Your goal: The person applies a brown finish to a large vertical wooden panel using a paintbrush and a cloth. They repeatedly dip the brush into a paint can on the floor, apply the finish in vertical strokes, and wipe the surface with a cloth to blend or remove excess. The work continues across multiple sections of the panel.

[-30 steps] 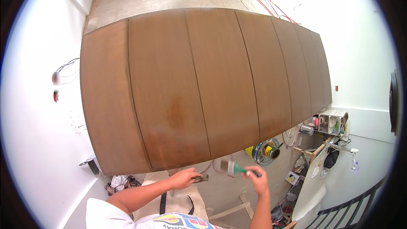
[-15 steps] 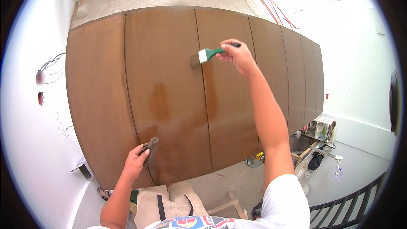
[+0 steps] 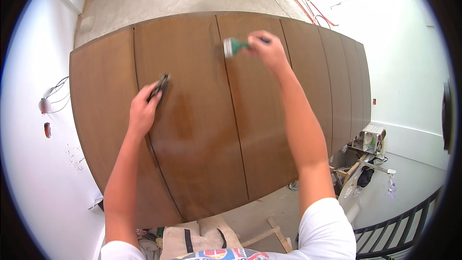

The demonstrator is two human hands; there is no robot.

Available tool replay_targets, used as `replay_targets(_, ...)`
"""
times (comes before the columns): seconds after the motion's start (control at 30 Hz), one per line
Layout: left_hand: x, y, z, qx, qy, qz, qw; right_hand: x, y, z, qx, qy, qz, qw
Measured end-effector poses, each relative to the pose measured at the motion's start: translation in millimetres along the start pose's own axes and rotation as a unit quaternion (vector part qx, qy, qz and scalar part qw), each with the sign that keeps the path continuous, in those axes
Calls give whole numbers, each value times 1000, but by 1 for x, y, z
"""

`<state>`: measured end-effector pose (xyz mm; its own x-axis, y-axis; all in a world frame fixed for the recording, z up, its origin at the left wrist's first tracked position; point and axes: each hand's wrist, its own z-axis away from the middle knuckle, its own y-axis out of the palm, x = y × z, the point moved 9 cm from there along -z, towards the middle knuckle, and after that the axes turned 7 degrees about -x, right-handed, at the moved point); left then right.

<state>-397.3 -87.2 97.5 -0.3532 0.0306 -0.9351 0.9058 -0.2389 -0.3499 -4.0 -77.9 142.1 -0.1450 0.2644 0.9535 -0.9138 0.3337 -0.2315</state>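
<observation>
At twelve o'clock, a green paintbrush (image 3: pixel 235 46) was pinched in the right hand (image 3: pixel 267 50) over the brown panelling (image 3: pixel 267 130) — contact blurred. At ten, a dark cloth (image 3: pixel 162 87) was gripped by the left hand (image 3: pixel 143 108). Small, indistinct items (image 3: pixel 368 139) were held in a white crate (image 3: pixel 374 128) at three.

Open lane over the brown panel (image 3: pixel 269 115), between 2 forearms.
A hand could pass between the left forearm (image 3: pixel 121 188) and the right forearm (image 3: pixel 305 139), from the near edge up to the gap separating the dark cloth (image 3: pixel 163 88) in the left hand (image 3: pixel 143 110) from the green brush (image 3: pixel 235 46) in the right hand (image 3: pixel 268 53); the panel's stretch right of the right forearm is open too. Off its left edge, the white wall (image 3: pixel 29 163) and loose wires (image 3: pixel 58 86) limit room. The person's legs (image 3: pixel 204 236) and a wooden frame (image 3: pixel 264 236) obstruct the near side, a white rack (image 3: pixel 373 137) and black railing (image 3: pixel 399 231) the right.
</observation>
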Motion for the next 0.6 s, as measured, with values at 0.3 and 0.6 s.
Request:
replay_targets(0.3,-43,111,-242,-19,239,-216,947,-50,-56,316,74,228,-110,965)
replay_targets(0.6,-49,196,-150,83,364,-299,878,-131,-86,494,-26,363,-152,919)
